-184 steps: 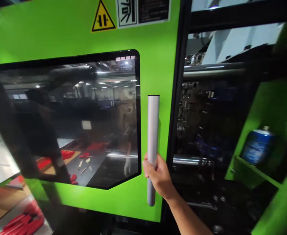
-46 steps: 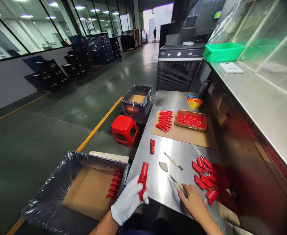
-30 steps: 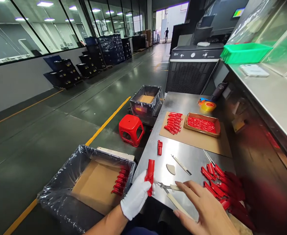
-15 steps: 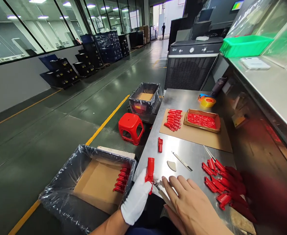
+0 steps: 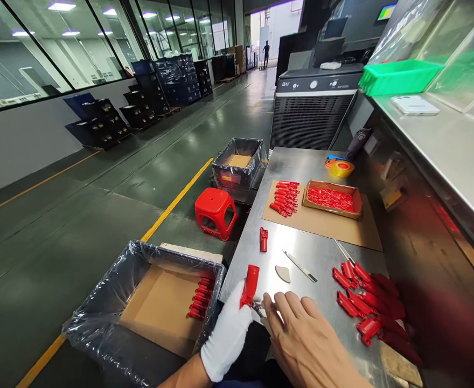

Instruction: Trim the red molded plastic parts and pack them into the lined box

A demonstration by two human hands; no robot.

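Note:
My left hand (image 5: 228, 337), in a white glove, grips a red plastic part (image 5: 250, 284) upright at the near edge of the steel table (image 5: 301, 161). My bare right hand (image 5: 307, 347) holds small cutters (image 5: 258, 308) whose metal tip sits against the base of that part. Most of the cutters is hidden under my fingers. A pile of several red parts (image 5: 364, 302) lies to the right of my right hand.
A plastic-lined cardboard box (image 5: 148, 302) with a row of red parts stands on the floor at left. On the table lie a blade (image 5: 300, 266), one red part (image 5: 263, 239), a cardboard sheet (image 5: 321, 226) with more parts, a tray (image 5: 329, 198) and tape (image 5: 341, 168). A red stool (image 5: 216, 213) is nearby.
Six seconds ago my right hand held a green machine door's handle. In the last second and a half my right hand picked up the cutters and brought them to the red part.

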